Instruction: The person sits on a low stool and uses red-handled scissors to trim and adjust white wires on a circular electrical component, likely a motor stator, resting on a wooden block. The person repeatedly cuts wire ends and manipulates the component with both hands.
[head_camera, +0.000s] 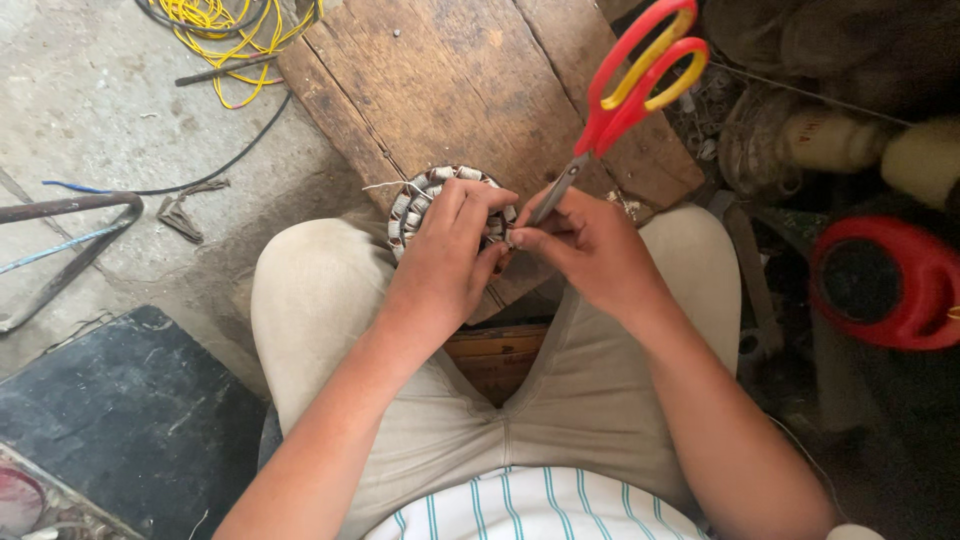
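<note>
Head view: the round motor stator (425, 200) with its ring of wound coils sits at the near edge of the wooden board (470, 80), by the knees. The left hand (445, 255) is wrapped over its top, grasping it. The right hand (590, 250), just beside it, pinches red-and-yellow scissors (625, 90) near the blades. The stator looks heavy and hard, best held by its metal rim. Its thin wires look easy to break.
</note>
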